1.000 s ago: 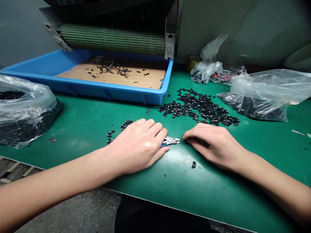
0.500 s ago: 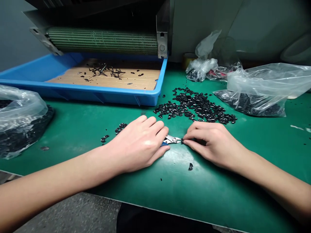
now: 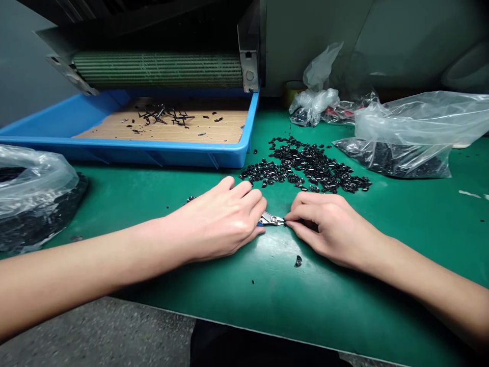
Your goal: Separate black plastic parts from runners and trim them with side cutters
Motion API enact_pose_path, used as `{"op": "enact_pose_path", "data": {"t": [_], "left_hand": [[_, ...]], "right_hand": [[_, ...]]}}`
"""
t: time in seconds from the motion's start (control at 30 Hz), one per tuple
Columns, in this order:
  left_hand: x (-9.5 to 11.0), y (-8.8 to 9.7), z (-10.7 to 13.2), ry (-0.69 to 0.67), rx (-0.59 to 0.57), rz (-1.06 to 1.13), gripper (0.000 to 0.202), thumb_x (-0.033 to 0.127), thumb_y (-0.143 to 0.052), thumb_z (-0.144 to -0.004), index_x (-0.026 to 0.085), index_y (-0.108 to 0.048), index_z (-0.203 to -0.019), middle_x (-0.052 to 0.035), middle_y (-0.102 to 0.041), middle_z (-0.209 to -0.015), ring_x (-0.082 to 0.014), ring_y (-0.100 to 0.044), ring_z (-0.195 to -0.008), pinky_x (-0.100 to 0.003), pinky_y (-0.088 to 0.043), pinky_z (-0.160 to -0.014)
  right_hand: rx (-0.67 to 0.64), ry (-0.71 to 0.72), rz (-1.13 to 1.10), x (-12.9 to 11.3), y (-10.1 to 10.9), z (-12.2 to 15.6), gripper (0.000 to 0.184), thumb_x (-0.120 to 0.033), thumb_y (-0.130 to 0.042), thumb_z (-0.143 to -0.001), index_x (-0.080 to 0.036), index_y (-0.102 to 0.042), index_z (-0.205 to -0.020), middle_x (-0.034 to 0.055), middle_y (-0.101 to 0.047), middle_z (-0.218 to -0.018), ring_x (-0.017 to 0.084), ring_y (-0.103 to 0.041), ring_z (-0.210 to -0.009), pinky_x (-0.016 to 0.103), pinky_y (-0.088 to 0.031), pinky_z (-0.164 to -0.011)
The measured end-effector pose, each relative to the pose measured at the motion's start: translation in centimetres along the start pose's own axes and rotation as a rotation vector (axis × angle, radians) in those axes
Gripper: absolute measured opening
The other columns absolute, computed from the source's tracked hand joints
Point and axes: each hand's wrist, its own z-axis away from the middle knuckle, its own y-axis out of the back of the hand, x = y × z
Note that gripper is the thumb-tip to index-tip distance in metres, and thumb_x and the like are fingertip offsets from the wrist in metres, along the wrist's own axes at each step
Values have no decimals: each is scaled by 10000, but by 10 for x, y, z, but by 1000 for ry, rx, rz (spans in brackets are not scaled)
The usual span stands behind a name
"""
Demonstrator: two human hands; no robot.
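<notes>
My left hand is wrapped round the blue handles of small cutting pliers, whose silver jaws point right. Across from it, my right hand pinches a tiny black plastic part between thumb and fingertips, right at the tips of the jaws. Most of that part is hidden by the fingers. One loose black curved piece lies on the green table nearer to me. Beyond both hands spreads a pile of shiny black parts. A few more pieces show partly behind my left hand.
A blue tray lined with cardboard holds black sprue-like scraps under a green ribbed conveyor roller. Clear bags of black parts stand at left and right. A knotted clear bag sits at the back. The table edge runs near my body.
My left hand has turned slightly over the pliers, covering more of the blue handle and the pieces behind it. The right hand keeps its pinch at the jaw tips. The view has shifted a little.
</notes>
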Motion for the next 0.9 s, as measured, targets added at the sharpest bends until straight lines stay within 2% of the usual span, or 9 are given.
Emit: {"op": "enact_pose_path", "data": {"t": [0.2,0.3,0.4,0.5,0.57,0.63,0.77,0.83,0.9], "left_hand": [[7,1,-4,-68,36,-56,308,314,-414,-1010,111,-621,-908,-85,-568,-768,-225,-532,-698,-356,-338,-582],[13,4,5,-22,99,-53,282,308,-459,-994,117,-623,-868,-84,-577,-749,-226,-547,-685,-352,-353,-565],[16,7,31,165,145,-6,275,352,-491,-979,141,-613,-852,-80,-588,-778,-237,-565,-737,-367,-404,-622],[21,5,70,410,213,56,279,381,-469,-985,146,-617,-959,-85,-601,-869,-245,-566,-797,-384,-433,-680],[29,1,96,564,314,120,296,376,-478,-985,133,-600,-1101,-94,-616,-944,-247,-572,-856,-390,-450,-732],[42,-4,118,695,436,212,324,356,-518,-974,133,-562,-1205,-95,-624,-1008,-243,-578,-911,-391,-459,-793],[81,-15,145,868,639,439,298,252,-552,-965,174,-536,-1252,-79,-616,-1095,-211,-589,-999,-346,-463,-873],[101,-19,149,906,690,504,277,226,-545,-965,194,-547,-1241,-69,-613,-1113,-194,-598,-1003,-317,-469,-870],[115,-22,149,935,703,527,269,228,-549,-962,202,-558,-1230,-66,-615,-1117,-195,-606,-1000,-315,-476,-867]], "right_hand": [[-38,-13,-7,-1,5,0,180,-114,-559,-916,-156,-730,-883,49,-662,-833,157,-614,-758,279,-473,-708],[-47,-21,4,-4,4,1,171,-140,-559,-928,-159,-725,-896,51,-671,-853,162,-630,-782,285,-481,-731],[-8,-5,42,-14,-10,-10,165,-175,-557,-937,-168,-721,-925,54,-669,-880,163,-633,-792,281,-485,-734],[34,11,105,-36,-35,-36,164,-200,-555,-942,-178,-718,-944,54,-666,-905,157,-626,-785,263,-475,-716],[13,53,147,-50,-48,-58,185,-222,-534,-961,-182,-714,-948,54,-667,-921,154,-629,-792,255,-469,-721],[-11,68,208,-57,-51,-74,218,-220,-497,-980,-182,-709,-949,60,-669,-920,158,-635,-815,256,-466,-743],[66,-124,396,-38,-37,-79,236,-252,-486,-993,-153,-699,-971,102,-669,-946,210,-645,-895,295,-465,-784],[63,-184,463,-24,-29,-73,258,-285,-483,-1002,-149,-698,-955,107,-660,-948,220,-646,-884,304,-463,-766],[26,-168,522,-14,-25,-67,294,-270,-440,-1017,-149,-688,-916,101,-650,-927,214,-641,-841,304,-453,-729]]}}
